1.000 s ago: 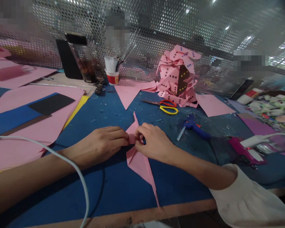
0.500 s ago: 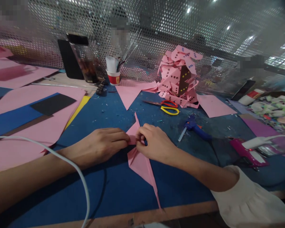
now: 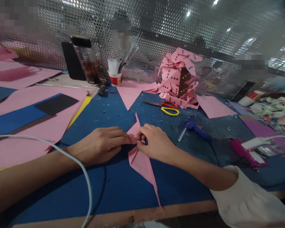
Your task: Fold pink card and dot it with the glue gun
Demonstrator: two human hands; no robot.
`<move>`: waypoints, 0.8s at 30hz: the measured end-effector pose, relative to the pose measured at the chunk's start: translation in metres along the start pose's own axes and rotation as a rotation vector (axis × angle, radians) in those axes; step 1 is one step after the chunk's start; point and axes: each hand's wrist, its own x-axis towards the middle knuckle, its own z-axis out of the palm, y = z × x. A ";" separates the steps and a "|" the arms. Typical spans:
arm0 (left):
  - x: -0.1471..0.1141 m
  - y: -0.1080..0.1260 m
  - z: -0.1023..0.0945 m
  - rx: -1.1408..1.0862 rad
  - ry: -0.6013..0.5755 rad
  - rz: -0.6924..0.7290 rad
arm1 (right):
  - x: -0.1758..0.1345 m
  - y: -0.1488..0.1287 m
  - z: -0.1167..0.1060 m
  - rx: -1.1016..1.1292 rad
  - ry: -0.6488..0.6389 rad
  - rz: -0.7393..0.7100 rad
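A folded piece of pink paper (image 3: pixel 142 166) lies on the blue table mat (image 3: pixel 114 190), pinched in at its middle, with a narrow strip running toward the front edge. My left hand (image 3: pixel 103 143) is closed, its fingertips gripping the paper's left side near the middle. From the right, my right hand (image 3: pixel 154 141) pinches the same paper at its centre, thumb and fingers together. The fold between the fingertips is partly hidden. Beyond the hands lie scissors (image 3: pixel 169 108) with red and yellow handles. A blue glue gun (image 3: pixel 196 128) rests right of my right hand.
A pile of dotted pink paper pieces (image 3: pixel 178 77) stands at the back. Pink sheets (image 3: pixel 57 126) with blue and black pieces lie left. A white cable (image 3: pixel 82 166) crosses my left forearm. Near the mesh panel (image 3: pixel 152 41) stand a paper cup (image 3: pixel 115 78) and a drink bottle (image 3: pixel 86 60).
Both hands stay on the pink paper in almost the same pose. The view has shifted slightly, and the fold looks nearly unchanged.
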 end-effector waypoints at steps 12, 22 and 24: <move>0.005 0.004 0.001 0.046 0.033 0.010 | 0.003 -0.007 0.000 -0.034 0.005 0.050; 0.006 0.005 0.000 0.027 0.058 0.007 | 0.003 -0.005 -0.005 0.028 -0.038 0.056; 0.006 0.005 -0.001 0.046 0.055 0.015 | 0.003 -0.005 -0.006 0.027 -0.042 0.056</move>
